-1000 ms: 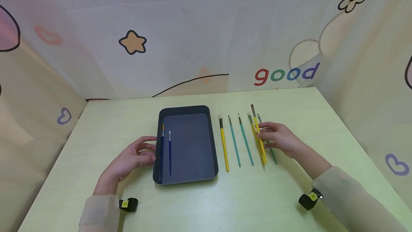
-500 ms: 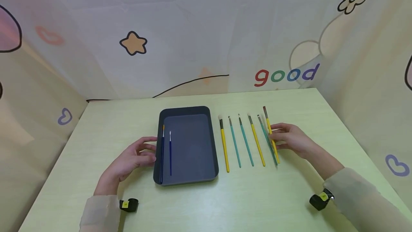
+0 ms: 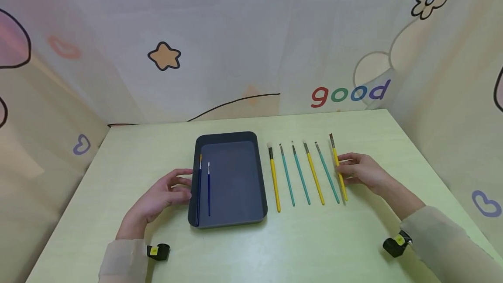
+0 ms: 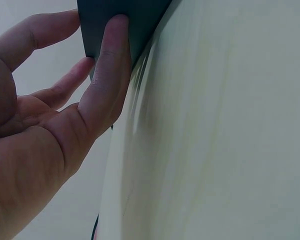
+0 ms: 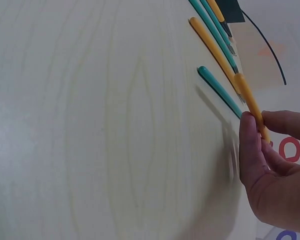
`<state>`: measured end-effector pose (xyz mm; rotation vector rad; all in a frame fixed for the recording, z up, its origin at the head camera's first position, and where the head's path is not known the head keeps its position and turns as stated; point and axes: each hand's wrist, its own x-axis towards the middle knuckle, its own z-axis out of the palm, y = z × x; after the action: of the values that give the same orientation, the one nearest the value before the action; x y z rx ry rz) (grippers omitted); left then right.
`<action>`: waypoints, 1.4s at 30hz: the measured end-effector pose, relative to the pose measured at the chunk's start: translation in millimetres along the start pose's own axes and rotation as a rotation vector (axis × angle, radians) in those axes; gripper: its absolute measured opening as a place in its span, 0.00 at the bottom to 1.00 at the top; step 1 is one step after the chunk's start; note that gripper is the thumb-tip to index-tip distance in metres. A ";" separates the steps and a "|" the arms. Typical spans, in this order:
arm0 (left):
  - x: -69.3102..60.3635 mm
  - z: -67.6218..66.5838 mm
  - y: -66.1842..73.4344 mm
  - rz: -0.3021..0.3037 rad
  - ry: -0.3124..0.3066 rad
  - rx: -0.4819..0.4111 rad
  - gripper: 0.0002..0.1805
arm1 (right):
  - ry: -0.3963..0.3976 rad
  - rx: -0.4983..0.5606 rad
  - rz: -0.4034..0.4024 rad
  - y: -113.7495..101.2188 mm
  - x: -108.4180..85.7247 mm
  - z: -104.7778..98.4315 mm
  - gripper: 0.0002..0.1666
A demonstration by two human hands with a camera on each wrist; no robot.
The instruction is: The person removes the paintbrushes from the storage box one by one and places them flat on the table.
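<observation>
My right hand (image 3: 363, 169) pinches a yellow-handled paintbrush (image 3: 335, 154) between thumb and fingers, bristles pointing away. It is just right of a teal paintbrush (image 3: 327, 173), and in the right wrist view the held brush (image 5: 247, 92) seems slightly above the table. My left hand (image 3: 161, 195) rests against the outer left side of a dark grey tray (image 3: 235, 182); in the left wrist view the thumb touches the tray wall (image 4: 95, 30). Inside the tray, near its left wall, lie a longer dark blue paintbrush (image 3: 199, 191) and a shorter blue one (image 3: 209, 191).
Between tray and right hand, several paintbrushes lie side by side: a thick yellow one (image 3: 274, 180), two teal ones (image 3: 287, 176) and a thinner yellow one (image 3: 314, 171). A printed cloth (image 3: 235, 47) borders the pale table (image 3: 235, 257).
The right hand has carried the yellow paintbrush rightward, from over the thinner yellow brush, past the last teal brush, to its right. The left hand stays at the tray.
</observation>
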<state>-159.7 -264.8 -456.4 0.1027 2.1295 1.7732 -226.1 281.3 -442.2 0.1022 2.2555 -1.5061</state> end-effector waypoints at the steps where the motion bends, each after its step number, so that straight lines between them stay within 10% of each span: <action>1: 0.0 0.1 -0.1 -0.001 0.000 -0.002 0.39 | 0.002 -0.005 0.002 0.2 0.2 -0.7 0.35; 42: 0.4 0.1 -3.4 0.021 -0.005 -0.009 0.39 | 0.144 -0.388 -0.072 -0.1 0.9 1.3 0.24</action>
<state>-159.5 -265.3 -459.8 0.1279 2.1243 1.7926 -226.5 280.0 -442.8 0.0145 2.6484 -1.0963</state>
